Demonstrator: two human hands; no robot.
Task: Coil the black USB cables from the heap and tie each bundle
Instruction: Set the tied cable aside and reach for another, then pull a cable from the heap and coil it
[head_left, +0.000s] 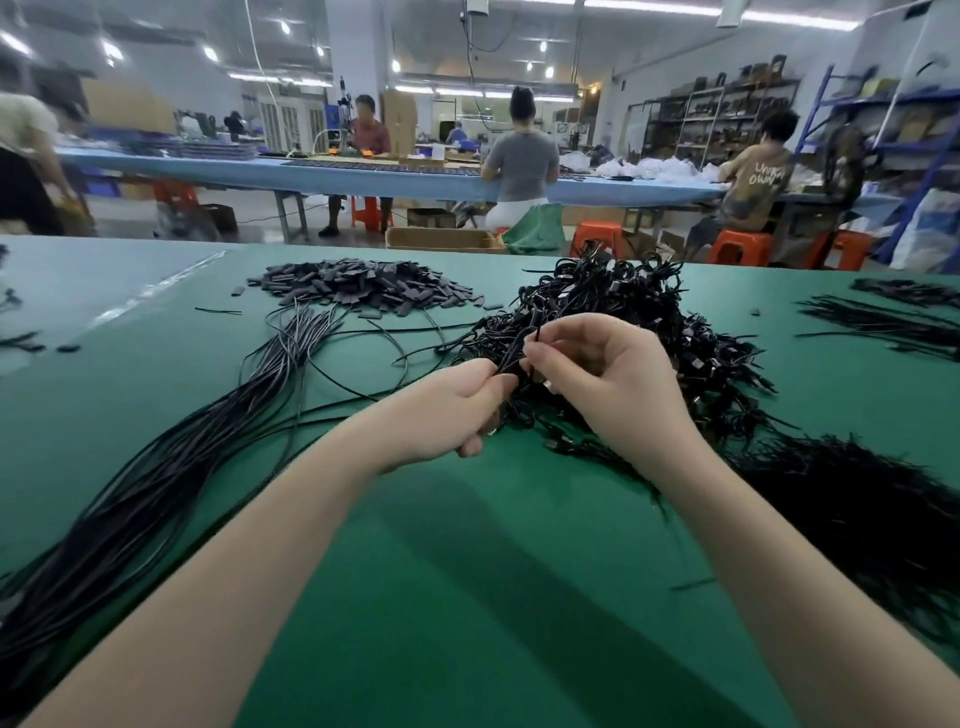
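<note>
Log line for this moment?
left hand: holds cable bundle | right hand: pinches tie | step: tying | straight cables: waiting left

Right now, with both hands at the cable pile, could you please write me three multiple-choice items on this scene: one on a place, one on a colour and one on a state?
1. Where does the heap of small flat dark pieces lie?
A. Far side of the table, left of the coiled-cable pile
B. At the near edge, under the arms
C. On an orange stool

2. What colour is the table surface?
A. Blue
B. Green
C. White

3. What is the right hand doing?
A. Resting flat on the table
B. Hanging off the table
C. Pinching a thin black tie

Answers: 1 A, the heap sits beyond the long straight cables, left of the coiled-cable pile. 2 B, the mat is green throughout. 3 C, its fingers curl round the tie while the left hand holds a cable bundle.
</note>
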